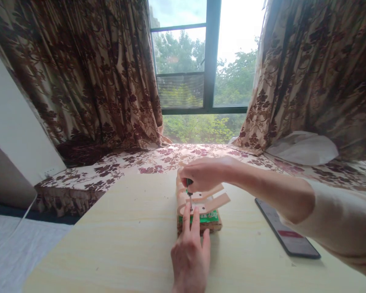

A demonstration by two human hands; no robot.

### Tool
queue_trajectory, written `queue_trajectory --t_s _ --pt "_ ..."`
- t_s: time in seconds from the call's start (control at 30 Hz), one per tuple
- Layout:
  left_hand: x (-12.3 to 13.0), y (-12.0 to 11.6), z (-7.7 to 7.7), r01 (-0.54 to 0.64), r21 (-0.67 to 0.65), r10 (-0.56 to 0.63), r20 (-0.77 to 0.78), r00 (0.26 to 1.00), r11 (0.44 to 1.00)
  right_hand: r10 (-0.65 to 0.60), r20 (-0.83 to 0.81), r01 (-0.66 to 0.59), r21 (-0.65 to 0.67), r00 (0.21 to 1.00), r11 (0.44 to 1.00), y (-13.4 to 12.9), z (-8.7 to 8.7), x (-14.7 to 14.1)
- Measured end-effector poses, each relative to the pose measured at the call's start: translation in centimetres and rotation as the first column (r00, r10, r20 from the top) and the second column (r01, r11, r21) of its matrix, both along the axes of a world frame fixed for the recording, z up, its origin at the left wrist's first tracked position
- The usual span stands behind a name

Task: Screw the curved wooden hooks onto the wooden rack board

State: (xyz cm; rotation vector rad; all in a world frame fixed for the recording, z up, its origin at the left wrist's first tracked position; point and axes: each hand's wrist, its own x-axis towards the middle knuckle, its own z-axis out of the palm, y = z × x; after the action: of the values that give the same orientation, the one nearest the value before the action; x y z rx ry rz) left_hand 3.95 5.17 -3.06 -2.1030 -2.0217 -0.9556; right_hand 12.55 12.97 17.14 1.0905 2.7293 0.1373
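Note:
My right hand (pixel 201 174) is closed round the dark handle of a screwdriver (pixel 189 193), which stands upright with its shaft pointing down. Its tip meets a light wooden piece (pixel 218 202) that has small dark holes and two arms reaching to the right. That piece lies on a green and brown package (pixel 213 226) on the table. From the near side, my left hand (pixel 191 248) lays its spread fingertips on the wooden piece beside the screwdriver tip.
A phone (pixel 293 236) lies on the pale table (pixel 110 240) at the right, partly under my right forearm. Behind the table is a floral-covered ledge (pixel 152 160) with a white plastic bag (pixel 303 147), below curtains and a window.

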Motion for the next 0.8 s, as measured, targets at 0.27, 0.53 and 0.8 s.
queue_trajectory --t_s 0.27,0.53,0.8 --pt "-0.2 -0.1 0.2 0.015 -0.011 -0.015 -0.011 1.000 1.000 -0.051 0.037 0.049 0.053 0.998 0.997 -0.2 0.1 -0.7" --pt "-0.1 -0.2 0.2 0.010 -0.006 -0.010 -0.021 1.000 1.000 0.002 0.026 -0.002 0.018 1.000 1.000 0.4 -0.5 -0.1" --pt "0.0 -0.1 0.2 0.007 -0.004 -0.007 -0.015 1.000 1.000 0.008 0.009 -0.007 -0.046 1.000 0.999 0.4 0.2 0.0"
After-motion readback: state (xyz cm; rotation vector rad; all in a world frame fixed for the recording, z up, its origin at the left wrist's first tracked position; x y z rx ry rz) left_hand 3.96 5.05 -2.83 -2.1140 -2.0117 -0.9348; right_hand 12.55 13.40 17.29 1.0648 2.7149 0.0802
